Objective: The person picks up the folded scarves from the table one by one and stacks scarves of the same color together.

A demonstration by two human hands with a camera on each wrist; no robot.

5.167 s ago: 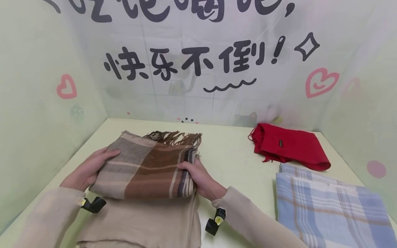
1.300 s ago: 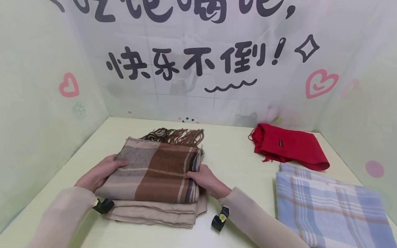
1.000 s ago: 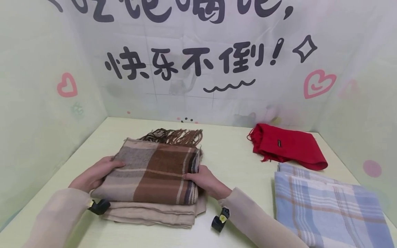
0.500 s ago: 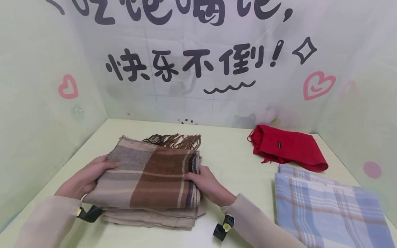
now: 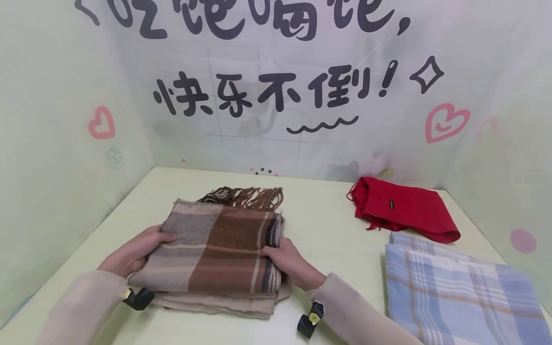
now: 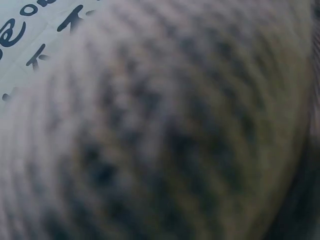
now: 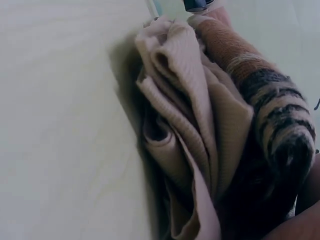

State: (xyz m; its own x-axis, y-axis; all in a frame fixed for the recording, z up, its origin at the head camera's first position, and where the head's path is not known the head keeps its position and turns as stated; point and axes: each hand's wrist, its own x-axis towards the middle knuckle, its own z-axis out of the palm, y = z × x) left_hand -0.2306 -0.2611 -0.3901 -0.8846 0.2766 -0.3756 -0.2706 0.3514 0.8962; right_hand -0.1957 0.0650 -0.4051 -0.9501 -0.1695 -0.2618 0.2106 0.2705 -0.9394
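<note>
A folded brown, grey and beige plaid scarf [image 5: 215, 251] with twisted fringe at its far edge lies over a folded beige cloth [image 5: 224, 305]. My left hand [image 5: 140, 249] grips the plaid scarf's left edge, thumb on top and the other fingers mostly hidden beneath. On the opposite edge, my right hand [image 5: 295, 261] pinches the stacked layers with its thumb above. Blurred ribbed fabric [image 6: 150, 125] fills most of the left wrist view. The right wrist view shows the beige cloth's loose folds [image 7: 195, 110] beside the striped scarf edge [image 7: 280, 110].
A folded red scarf [image 5: 405, 208] lies at the back right of the pale table [image 5: 332, 230]. Nearer on the right is a folded blue and white plaid cloth [image 5: 461, 287]. Printed fabric walls [image 5: 241, 148] stand behind and at both sides.
The beige cloth spread toward me earlier; now it is folded in under the plaid scarf. Over the last half second, my left hand and the scarf's left side shifted slightly right.
</note>
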